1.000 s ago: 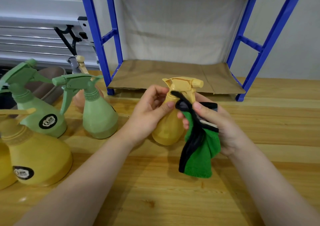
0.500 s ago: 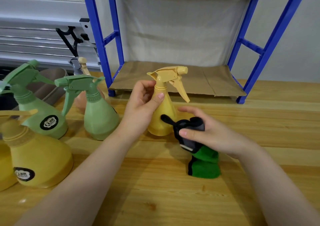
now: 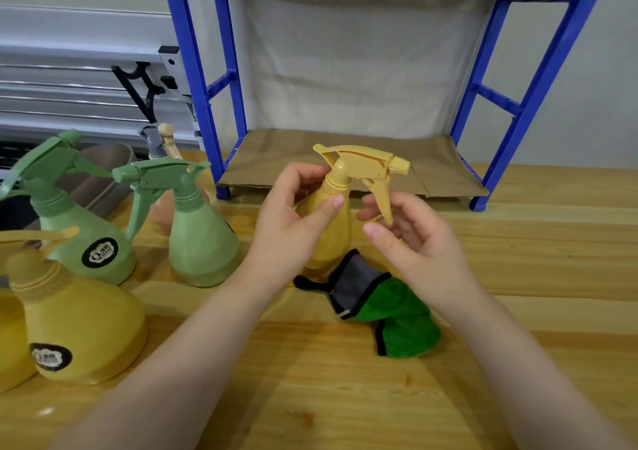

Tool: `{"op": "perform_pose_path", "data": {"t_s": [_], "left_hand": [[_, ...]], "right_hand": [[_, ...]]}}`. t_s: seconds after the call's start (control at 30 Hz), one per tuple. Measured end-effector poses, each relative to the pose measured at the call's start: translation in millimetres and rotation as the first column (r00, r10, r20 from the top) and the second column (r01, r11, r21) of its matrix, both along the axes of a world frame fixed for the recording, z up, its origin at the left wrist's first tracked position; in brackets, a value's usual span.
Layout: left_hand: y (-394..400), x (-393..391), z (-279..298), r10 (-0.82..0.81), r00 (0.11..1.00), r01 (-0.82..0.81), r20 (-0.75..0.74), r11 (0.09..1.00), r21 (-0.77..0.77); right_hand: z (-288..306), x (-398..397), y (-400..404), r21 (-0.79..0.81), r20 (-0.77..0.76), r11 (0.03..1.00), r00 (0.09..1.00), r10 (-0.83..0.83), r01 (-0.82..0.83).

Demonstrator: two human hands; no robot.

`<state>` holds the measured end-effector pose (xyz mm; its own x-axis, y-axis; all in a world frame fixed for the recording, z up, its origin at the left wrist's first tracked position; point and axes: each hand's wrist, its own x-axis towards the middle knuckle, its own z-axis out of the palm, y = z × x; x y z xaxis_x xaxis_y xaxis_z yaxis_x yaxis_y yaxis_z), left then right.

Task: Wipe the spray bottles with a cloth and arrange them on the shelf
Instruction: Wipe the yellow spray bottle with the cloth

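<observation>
My left hand point(image 3: 297, 218) grips a small yellow spray bottle point(image 3: 335, 228) by its neck and body, upright, its nozzle pointing right. My right hand point(image 3: 411, 242) hovers just right of the bottle under the trigger, fingers loosely curled and holding nothing. The green and black cloth point(image 3: 383, 304) lies crumpled on the wooden table point(image 3: 518, 277) below the bottle. The blue-framed shelf point(image 3: 500, 104) stands behind, its lower level lined with brown cardboard point(image 3: 283, 152).
Two green spray bottles point(image 3: 196, 232) point(image 3: 79, 232) and a large yellow one point(image 3: 76, 322) stand at the left, with another yellow bottle cut off by the frame edge. A grey-and-beige sprayer head point(image 3: 162, 142) peeks up behind them beside a brown tray point(image 3: 100, 173).
My right hand let go of the cloth, which now lies on the table, and rose to the trigger side of the bottle. The left hand lifted the yellow bottle slightly.
</observation>
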<state>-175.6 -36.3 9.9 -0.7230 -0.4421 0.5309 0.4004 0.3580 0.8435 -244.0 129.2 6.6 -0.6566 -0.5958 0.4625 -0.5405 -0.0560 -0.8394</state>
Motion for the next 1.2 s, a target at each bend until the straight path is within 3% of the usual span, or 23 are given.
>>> {"op": "perform_pose_path", "data": {"t_s": [0.13, 0.4, 0.63, 0.73, 1.0, 1.1, 1.2], "left_hand": [[5, -3, -7, -0.008, 1.000, 0.009, 0.028, 0.999, -0.051], [2, -5, -15, 0.057, 0.983, -0.009, 0.176, 0.965, -0.261], [7, -1, -11, 0.097, 0.971, 0.008, 0.220, 0.901, -0.433], [9, -1, -10, 0.055, 0.955, 0.089, 0.291, 0.883, -0.460], [33, -9, -15, 0.008, 0.737, 0.429, 0.676, 0.768, -0.476], [40, -14, -9, 0.040, 0.670, 0.483, 0.741, 0.734, -0.477], [46, -12, -5, 0.067, 0.659, 0.473, 0.750, 0.738, -0.481]], "right_hand": [[-2, 6, -6, -0.102, 0.034, 0.994, 0.999, -0.038, 0.041], [-9, 0, -13, -0.119, 0.058, 0.967, 0.974, -0.221, 0.227], [9, -24, 4, -0.119, 0.193, 0.927, 0.924, -0.331, 0.357], [19, -36, 19, -0.102, 0.269, 0.907, 0.889, -0.371, 0.409], [30, -54, 86, -0.052, 0.325, 0.849, 0.813, -0.484, 0.526], [30, -61, 108, -0.035, 0.307, 0.829, 0.796, -0.522, 0.558], [31, -65, 127, -0.017, 0.295, 0.812, 0.779, -0.554, 0.584]]}}
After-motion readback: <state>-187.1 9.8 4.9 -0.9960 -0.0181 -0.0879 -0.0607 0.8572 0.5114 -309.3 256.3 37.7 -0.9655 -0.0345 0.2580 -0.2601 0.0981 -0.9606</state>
